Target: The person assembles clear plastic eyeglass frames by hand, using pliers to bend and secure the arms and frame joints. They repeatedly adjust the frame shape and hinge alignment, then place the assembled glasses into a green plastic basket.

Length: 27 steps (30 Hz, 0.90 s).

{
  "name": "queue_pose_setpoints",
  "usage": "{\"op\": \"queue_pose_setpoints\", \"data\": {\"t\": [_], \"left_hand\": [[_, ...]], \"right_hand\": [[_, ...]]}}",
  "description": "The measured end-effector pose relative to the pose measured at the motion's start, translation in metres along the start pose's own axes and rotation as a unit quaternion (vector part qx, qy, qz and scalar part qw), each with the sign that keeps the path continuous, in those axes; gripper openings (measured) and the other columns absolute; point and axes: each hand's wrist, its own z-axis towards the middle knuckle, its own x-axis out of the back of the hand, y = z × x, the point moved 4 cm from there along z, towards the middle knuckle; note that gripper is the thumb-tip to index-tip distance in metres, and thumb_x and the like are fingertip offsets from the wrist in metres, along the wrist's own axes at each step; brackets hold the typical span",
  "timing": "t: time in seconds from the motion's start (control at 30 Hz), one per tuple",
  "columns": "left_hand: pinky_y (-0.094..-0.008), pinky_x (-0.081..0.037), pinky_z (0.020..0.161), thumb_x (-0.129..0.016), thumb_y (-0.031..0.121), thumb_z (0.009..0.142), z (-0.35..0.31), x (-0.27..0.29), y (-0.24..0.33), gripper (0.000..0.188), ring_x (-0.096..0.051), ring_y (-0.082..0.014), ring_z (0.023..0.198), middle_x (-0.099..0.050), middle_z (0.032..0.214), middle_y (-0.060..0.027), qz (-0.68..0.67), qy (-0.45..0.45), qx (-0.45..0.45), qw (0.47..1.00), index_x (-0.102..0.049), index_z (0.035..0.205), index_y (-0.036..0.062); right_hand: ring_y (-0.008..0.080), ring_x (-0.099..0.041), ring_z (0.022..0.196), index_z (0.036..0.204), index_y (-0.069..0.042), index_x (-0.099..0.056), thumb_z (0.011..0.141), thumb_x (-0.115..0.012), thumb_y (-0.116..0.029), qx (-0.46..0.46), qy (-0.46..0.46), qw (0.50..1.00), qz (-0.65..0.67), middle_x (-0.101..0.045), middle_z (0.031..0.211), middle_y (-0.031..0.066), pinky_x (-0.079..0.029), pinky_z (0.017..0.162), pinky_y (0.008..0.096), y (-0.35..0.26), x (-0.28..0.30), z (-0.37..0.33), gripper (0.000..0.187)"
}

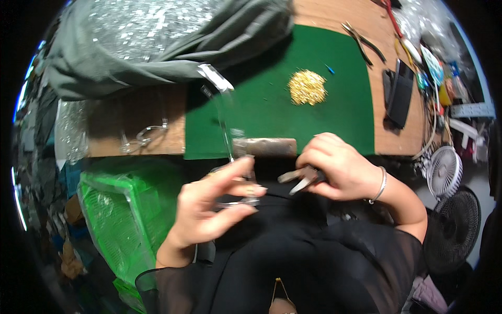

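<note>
Between the bent thumb and fingers of the left hand (214,204), a clear spectacle frame (252,201) is pinched, with only a narrow gap left in the grip; it is held in front of the near edge of the bench (389,140), and a thin, blurred clear length is seen reaching up from it over the green mat (251,118). By the right hand (337,167), curled almost into a fist, a pair of pliers (306,177) is gripped — its jaws are parted and pointed leftward, apart from the frame.

Just beyond the hands, a worn metal block (269,147) is laid along the mat's near edge, which is set close to the bench's near edge. Between this block and the gold pile (307,87), a broad stretch of green is left as room for moving. Beside the pile, toward the far side, a small blue piece (330,69) is seen.

The mat's far right corner is overlapped by black-handled pliers (364,44), and a dark flat case (400,94) is set near the bench's right edge. At the far left, a heap of clear pieces (151,31) is bordered by grey cloth (246,34), by which the mat's far left corner is covered — movement is more confined there. Below the near left edge, a green crate (123,209) is placed.
</note>
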Motion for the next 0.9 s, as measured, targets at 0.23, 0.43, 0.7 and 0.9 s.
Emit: {"op": "queue_pose_setpoints", "data": {"t": [0.23,0.43,0.7,0.9], "left_hand": [[-0.0269,-0.051,0.068,-0.056,0.03,0.092,-0.105,0.147,0.049,0.07,-0.062,-0.0164,0.074,-0.066,0.083,-0.0104,-0.114,0.358,-0.042,0.926,-0.026,0.137,-0.0136],[-0.0224,-0.046,0.063,-0.059,0.023,0.089,-0.068,0.168,0.011,0.062,-0.057,-0.0124,0.071,-0.062,0.083,-0.0072,-0.064,0.317,0.075,0.943,-0.034,0.136,-0.0084],[-0.0428,-0.041,0.094,-0.075,0.016,0.07,0.011,0.134,-0.066,0.032,-0.051,-0.0369,0.107,-0.057,0.108,-0.0186,0.62,0.167,0.031,0.766,-0.06,0.094,0.0024],[-0.0396,-0.046,0.077,-0.079,0.028,0.065,-0.002,0.164,-0.063,0.048,-0.058,-0.0301,0.087,-0.059,0.089,-0.0119,0.624,0.08,0.101,0.771,-0.054,0.099,0.0045]], "right_hand": [[0.031,-0.056,0.078,0.087,-0.003,-0.055,0.067,-0.065,-0.003,-0.052,0.097,0.991,0.071,-0.057,0.083,0.0126,-0.046,0.072,0.0372,0.05,-0.025,-0.012,0.023],[0.0291,-0.056,0.074,0.085,-0.004,-0.057,0.067,-0.069,-0.004,-0.096,0.116,0.984,0.1,-0.058,0.081,0.012,-0.046,0.068,0.0344,0.057,-0.027,-0.009,0.022],[0.0281,-0.057,0.074,0.086,-0.005,-0.059,0.065,-0.068,-0.002,-0.075,0.141,0.984,0.081,-0.058,0.08,0.0103,-0.047,0.068,0.0337,0.053,-0.028,-0.006,0.023],[0.0256,-0.056,0.07,0.083,-0.005,-0.058,0.068,-0.07,-0.003,-0.071,0.131,0.986,0.074,-0.058,0.078,0.0086,-0.045,0.065,0.0326,0.059,-0.028,-0.005,0.019]]}}
